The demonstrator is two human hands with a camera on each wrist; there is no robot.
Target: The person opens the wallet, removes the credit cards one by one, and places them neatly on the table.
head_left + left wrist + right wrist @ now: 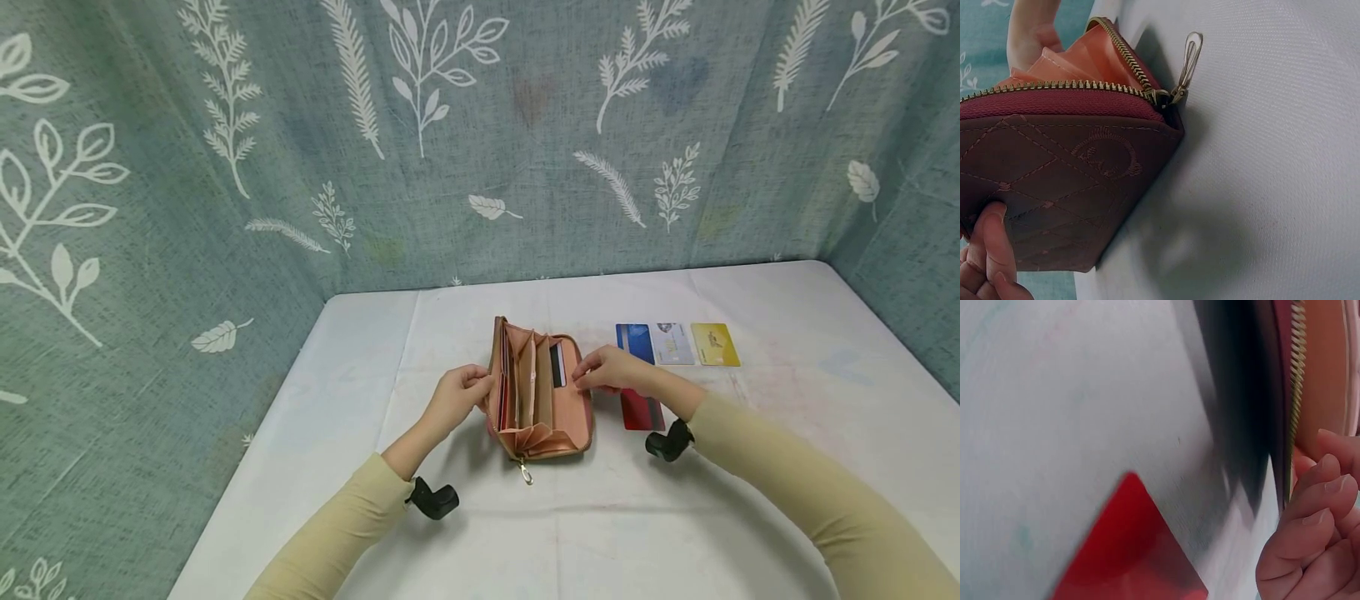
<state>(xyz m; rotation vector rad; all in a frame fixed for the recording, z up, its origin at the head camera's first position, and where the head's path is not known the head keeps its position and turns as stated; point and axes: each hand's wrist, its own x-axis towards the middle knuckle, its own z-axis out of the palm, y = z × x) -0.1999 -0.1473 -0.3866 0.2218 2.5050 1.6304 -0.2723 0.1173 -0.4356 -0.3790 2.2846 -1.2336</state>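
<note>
The wallet (pixel 538 392) is taken as the landmark; it lies open, zipper undone, near the middle of the white table (pixel 787 467). A dark-striped card (pixel 557 365) is seen standing in one of its inner pockets. Just to the right of the wallet a red card (pixel 642 412) lies flat, partly covered by the right wrist. Farther right and behind, three cards are laid in a row: blue card (pixel 634 340), grey card (pixel 672 343), yellow card (pixel 715 344). A zipper pull (pixel 527 475) hangs at the wallet's near end.

The left hand (pixel 455 397) is curled round the wallet's left wall, which is gripped. The right hand (pixel 611 369) is held at the wallet's right edge, its fingertips (pixel 1329 487) bent against the rim, which is pinched. Both forearms are angled inward.
</note>
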